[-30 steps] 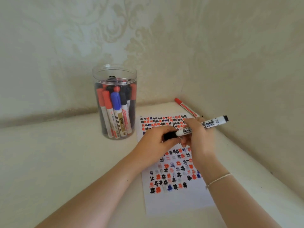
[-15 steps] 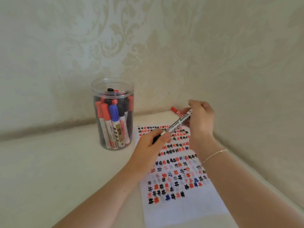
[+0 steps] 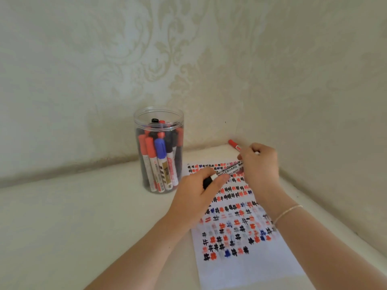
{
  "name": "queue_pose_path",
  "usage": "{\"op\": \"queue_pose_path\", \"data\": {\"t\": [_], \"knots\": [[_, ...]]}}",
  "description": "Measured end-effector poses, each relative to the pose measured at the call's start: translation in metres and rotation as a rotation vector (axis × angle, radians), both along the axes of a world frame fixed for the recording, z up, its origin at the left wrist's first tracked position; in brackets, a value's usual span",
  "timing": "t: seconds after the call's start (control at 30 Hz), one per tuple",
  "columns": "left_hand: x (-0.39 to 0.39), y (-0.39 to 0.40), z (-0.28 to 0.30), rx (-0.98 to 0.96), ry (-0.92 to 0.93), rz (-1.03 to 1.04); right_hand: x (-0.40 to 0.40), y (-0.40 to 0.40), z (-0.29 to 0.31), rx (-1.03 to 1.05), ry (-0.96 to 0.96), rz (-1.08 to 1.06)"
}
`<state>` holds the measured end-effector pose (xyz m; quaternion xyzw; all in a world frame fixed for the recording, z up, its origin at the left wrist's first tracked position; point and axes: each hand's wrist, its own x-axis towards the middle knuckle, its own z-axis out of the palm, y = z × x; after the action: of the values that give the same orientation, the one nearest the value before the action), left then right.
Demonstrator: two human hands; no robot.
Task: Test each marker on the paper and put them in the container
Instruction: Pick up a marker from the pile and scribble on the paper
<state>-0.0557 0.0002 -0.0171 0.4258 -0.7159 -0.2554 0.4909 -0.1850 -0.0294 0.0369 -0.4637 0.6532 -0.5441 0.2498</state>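
A white whiteboard marker (image 3: 227,170) with a black cap is held across the top of the paper (image 3: 247,266). My left hand (image 3: 196,193) grips its black cap end. My right hand (image 3: 258,164) grips the barrel's other end. The paper carries rows of black, red and blue hash marks. A clear round container (image 3: 158,118) stands left of the paper with several red, blue and black markers upright inside. A red-capped marker (image 3: 233,144) lies in the wall corner, just beyond my right hand.
The cream surface (image 3: 73,216) meets patterned walls at the back and on the right, forming a corner behind the paper. A thin bracelet (image 3: 288,212) circles my right wrist.
The view has tilted up. The marker has turned from pointing right past my right hand to lying between both hands, with my right hand shifted up toward the corner.
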Motion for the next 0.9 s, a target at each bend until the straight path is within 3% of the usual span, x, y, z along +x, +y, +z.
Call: {"op": "queue_pose_path", "data": {"t": [0.13,0.3,0.37,0.43,0.5,0.6,0.73,0.9], "knots": [[0.006,0.006,0.021,-0.074,0.315,-0.034,0.008,0.014,0.015,-0.014,-0.35,0.094],[0.02,0.006,0.079,-0.358,0.506,0.238,0.041,0.019,0.051,-0.061,-0.847,0.313],[0.033,-0.002,0.108,-0.415,0.534,0.33,0.057,0.018,0.07,-0.06,-0.891,0.447],[0.054,-0.016,0.134,-0.51,0.443,0.448,0.07,0.01,0.084,-0.038,-0.674,0.516],[0.075,-0.032,0.155,-0.548,0.309,0.538,0.078,-0.003,0.093,-0.039,-0.3,0.474],[0.096,-0.058,0.172,-0.528,0.014,0.556,0.078,-0.025,0.098,-0.035,0.063,0.414],[0.095,-0.072,0.162,-0.426,-0.294,0.412,0.08,-0.039,0.084,0.035,0.386,0.569],[0.095,-0.079,0.161,-0.396,-0.386,0.313,0.083,-0.046,0.078,-0.061,0.479,0.507]]}}
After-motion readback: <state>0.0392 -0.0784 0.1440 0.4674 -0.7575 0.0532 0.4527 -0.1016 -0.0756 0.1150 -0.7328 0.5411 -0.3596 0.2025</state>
